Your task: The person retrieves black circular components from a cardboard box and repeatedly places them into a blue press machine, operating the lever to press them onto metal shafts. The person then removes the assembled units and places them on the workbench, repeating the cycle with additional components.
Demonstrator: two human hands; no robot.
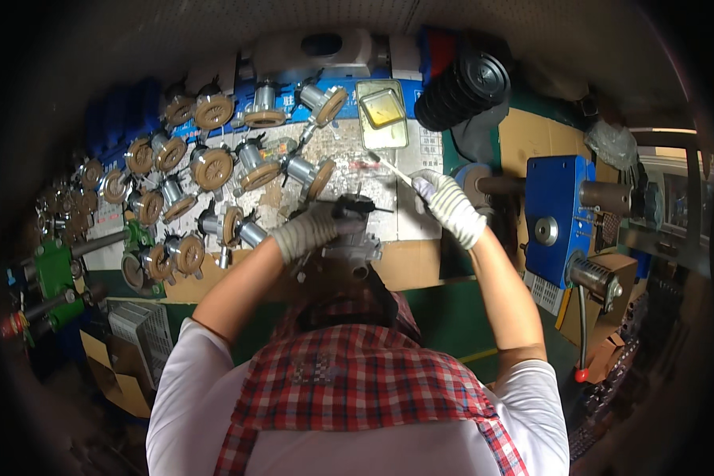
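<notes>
So there's one dark grey motor assembly (pixel 349 238) sitting right at the front edge of the workbench (pixel 408 266), dead centre, just above the person's red plaid apron (pixel 357 381). The left hand (pixel 309 228), in a white knit glove, is closed on it from the left side, fingers wrapped over the top. The right hand (pixel 450 208), also gloved, sits up and to the right of the motor, not touching it, and it's pinched shut around one thin white brush (pixel 393 169) whose tip points up-left, toward a small reddish smear on the bench. Past that tip there's one shallow rectangular tin (pixel 382 111) with yellowish stuff inside. Spread over the left half of the bench are roughly twenty small motors with tan wheel-shaped ends (pixel 213 168); I can't get an exact count because the far-left ones blur into the dark. One blue metal box (pixel 555 218) stands off to the right, and one black ribbed bellows thing (pixel 464 89) lies up top.
</notes>
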